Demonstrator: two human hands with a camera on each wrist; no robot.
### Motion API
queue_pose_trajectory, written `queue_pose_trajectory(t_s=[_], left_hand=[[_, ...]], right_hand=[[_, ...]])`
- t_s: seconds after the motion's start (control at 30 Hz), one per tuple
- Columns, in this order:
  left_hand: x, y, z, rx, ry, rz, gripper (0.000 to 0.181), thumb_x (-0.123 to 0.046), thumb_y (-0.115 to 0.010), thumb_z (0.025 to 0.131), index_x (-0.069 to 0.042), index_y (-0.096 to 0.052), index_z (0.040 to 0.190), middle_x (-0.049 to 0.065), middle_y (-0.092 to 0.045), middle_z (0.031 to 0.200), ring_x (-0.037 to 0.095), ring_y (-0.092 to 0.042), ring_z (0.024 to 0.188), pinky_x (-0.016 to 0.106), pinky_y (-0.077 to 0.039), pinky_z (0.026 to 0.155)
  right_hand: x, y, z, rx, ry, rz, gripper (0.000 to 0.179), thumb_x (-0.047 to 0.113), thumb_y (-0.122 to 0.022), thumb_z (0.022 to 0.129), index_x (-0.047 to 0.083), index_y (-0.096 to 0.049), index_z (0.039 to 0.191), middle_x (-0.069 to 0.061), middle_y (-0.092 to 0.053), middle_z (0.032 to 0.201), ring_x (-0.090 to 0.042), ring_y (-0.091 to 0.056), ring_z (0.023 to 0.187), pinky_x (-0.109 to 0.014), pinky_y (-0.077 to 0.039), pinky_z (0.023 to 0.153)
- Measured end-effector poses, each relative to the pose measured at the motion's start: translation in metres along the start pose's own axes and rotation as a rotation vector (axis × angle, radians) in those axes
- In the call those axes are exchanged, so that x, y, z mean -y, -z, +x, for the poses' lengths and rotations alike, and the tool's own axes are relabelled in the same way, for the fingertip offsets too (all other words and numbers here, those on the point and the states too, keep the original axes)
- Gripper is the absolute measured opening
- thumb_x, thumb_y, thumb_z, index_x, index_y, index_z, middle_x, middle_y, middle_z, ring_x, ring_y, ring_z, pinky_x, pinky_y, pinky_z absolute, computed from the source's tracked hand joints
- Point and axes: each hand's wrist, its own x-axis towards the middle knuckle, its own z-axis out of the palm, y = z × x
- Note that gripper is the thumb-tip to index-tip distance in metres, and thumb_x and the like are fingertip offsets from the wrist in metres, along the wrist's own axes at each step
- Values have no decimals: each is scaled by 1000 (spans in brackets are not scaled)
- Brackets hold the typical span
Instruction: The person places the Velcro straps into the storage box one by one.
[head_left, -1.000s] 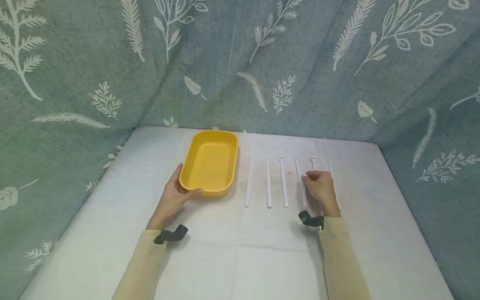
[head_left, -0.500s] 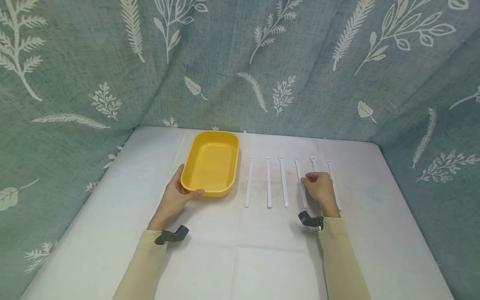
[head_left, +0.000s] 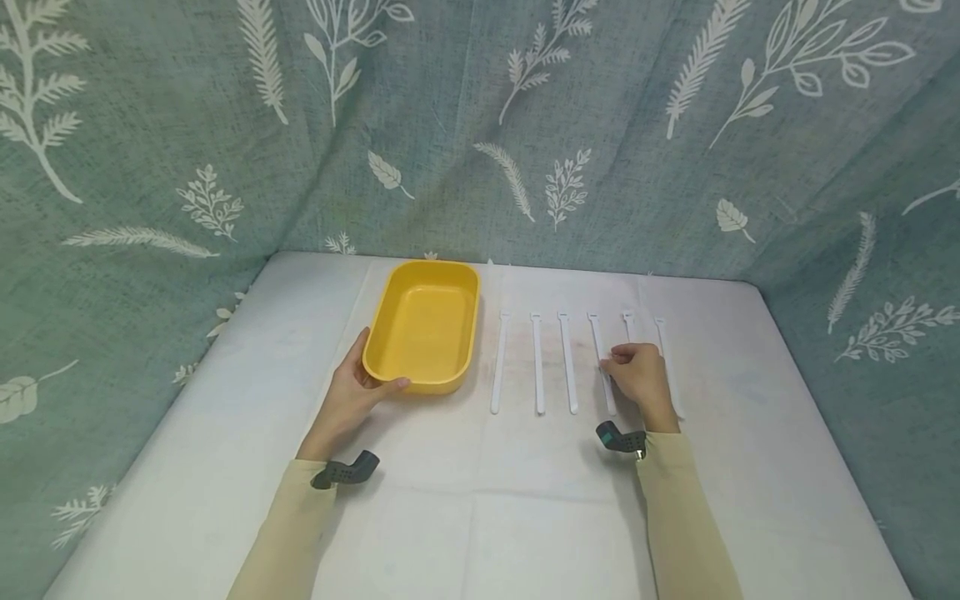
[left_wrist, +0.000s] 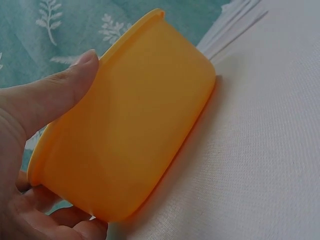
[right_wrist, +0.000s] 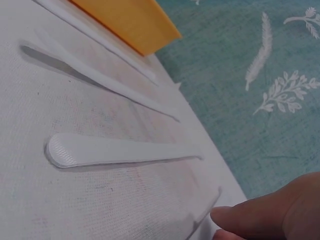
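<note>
My left hand (head_left: pixel 352 400) grips the near left corner of a yellow plastic tray (head_left: pixel 459 385), thumb over the rim and fingers along the side. In the left wrist view the tray (left_wrist: pixel 135 115) looks slightly tilted. Several white strap-type cable ties (head_left: pixel 538 367) lie in a row to its right. With curled fingers, my right hand (head_left: pixel 641 375) pinches the fourth tie (head_left: pixel 597 337) from the left near its middle. The right wrist view shows the thumb at that tie's edge; the other fingertips are mostly hidden. The fifth tie (head_left: pixel 628 321) is largely covered by the hand.
A white cloth (head_left: pixel 420 533) covers the table. Teal leaf-print fabric (head_left: pixel 450 150) walls the back and sides. The rightmost tie (head_left: pixel 670 367) lies just beyond my right hand. A dark wrist camera sits on each sleeve cuff.
The tray and my left hand have shifted slightly to the right. My right hand has stayed almost still at the fourth tie.
</note>
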Motion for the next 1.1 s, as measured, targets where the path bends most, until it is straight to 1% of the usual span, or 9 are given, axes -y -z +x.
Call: queue_pose_trajectory(t_s=[0.17, 0.33, 0.53, 0.67, 0.87, 1.0, 1.1], left_hand=[[-1, 0, 1, 0, -7, -4, 119, -25, -86, 87, -23, 2, 168, 3, -19, 175, 25, -29, 160, 31, -33, 128], [-1, 1, 1, -2, -19, -4, 119, -25, -86, 87, -22, 1, 168, 4, -19, 175, 28, -29, 159, 36, -33, 129], [1, 1, 1, 0, -27, -6, 119, -28, -86, 86, -23, 0, 168, 3, -20, 174, 27, -31, 159, 31, -36, 127], [0, 1, 0, 0, -16, 2, 120, -28, -86, 87, -22, 1, 168, 4, -19, 175, 27, -31, 159, 33, -35, 127], [0, 0, 0, 2, -6, -2, 120, -27, -86, 87, -22, 2, 168, 3, -18, 175, 27, -29, 159, 39, -33, 130], [0, 0, 0, 7, -6, -8, 119, -26, -85, 87, -23, 2, 168, 3, -17, 175, 27, -28, 160, 41, -32, 130], [0, 0, 0, 6, -4, -7, 119, -27, -85, 87, -24, 1, 168, 2, -16, 175, 27, -27, 160, 42, -33, 130]], right_hand=[[0, 1, 0, 5, 3, 7, 31, 7, -73, 89, -11, -72, 115, -28, -74, 106, -31, -71, 89, -22, -57, 65], [1, 1, -1, 16, -5, 4, 31, 6, -75, 87, -9, -72, 113, -27, -74, 105, -30, -71, 88, -22, -56, 65], [2, 0, -1, 19, -7, -2, 30, 6, -76, 86, -8, -73, 112, -27, -75, 105, -31, -72, 89, -23, -58, 67], [2, 0, -1, 19, -2, -6, 28, 6, -76, 86, -8, -73, 110, -27, -75, 103, -31, -73, 87, -24, -58, 65], [1, 0, 0, 31, 3, -25, 26, 9, -76, 86, -7, -75, 107, -25, -76, 101, -32, -73, 88, -27, -59, 67], [1, -1, -1, 48, 0, -37, 25, 10, -75, 87, -6, -76, 106, -25, -77, 103, -34, -74, 91, -33, -62, 73], [1, 0, -2, 76, -3, -39, 25, 10, -74, 89, -6, -76, 107, -26, -76, 106, -37, -74, 95, -39, -64, 77]])
